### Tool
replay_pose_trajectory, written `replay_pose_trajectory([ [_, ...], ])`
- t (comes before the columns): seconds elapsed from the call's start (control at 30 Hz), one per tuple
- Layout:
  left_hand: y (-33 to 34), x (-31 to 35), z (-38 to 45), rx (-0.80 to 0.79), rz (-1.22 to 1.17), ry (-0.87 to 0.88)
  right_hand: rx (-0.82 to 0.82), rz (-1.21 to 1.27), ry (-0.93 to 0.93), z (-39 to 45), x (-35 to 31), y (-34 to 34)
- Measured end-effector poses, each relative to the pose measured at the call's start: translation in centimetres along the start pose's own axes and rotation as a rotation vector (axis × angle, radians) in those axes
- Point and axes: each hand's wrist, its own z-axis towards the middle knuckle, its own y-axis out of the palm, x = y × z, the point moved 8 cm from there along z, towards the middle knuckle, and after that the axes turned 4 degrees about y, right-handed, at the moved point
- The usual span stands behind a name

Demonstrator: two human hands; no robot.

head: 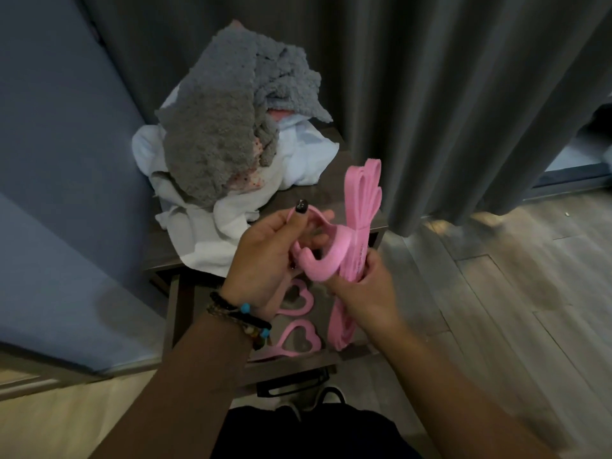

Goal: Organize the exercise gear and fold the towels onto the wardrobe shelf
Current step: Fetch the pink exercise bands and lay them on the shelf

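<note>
Your left hand (265,256) pinches a loose loop of the pink band (361,207); your right hand (361,286) grips the gathered bundle over the open drawer (185,303). Wrap that loop snugly round the bundle's middle and keep your right grip firm so the folds stay stacked. Count: 1 band, 2 heart handles (298,339), roughly 3 towels (212,150) heaped on the table (331,193).

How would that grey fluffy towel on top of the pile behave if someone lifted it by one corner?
The grey towel would probably hang limp: it already drapes in loose folds over the white cloths. Its thick, fuzzy pile suggests it grips well and won't slip. It looks light for its bulk, though lifting it may drag the cloths beneath.
</note>
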Motion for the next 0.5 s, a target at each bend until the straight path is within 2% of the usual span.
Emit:
replay_pose_trajectory([
  [0.17,-3.1,-1.8,-1.4,0.129,0.013,-0.047,0.122,-0.044,0.03,0.2,0.2,-1.6],
  [0.33,-8.5,-6.7,-3.6,0.212,0.184,-0.218,0.194,-0.058,0.089,0.8,1.4,-3.4],
  [0.4,-10.8,-8.5,-4.2,0.284,0.191,-0.297,0.218,-0.08,0.099,0.7,2.3,-3.8],
  [0.5,-15.7,-11.2,-3.8,0.426,0.376,-0.375,0.228,-0.091,0.13,0.1,4.0,-3.7],
])
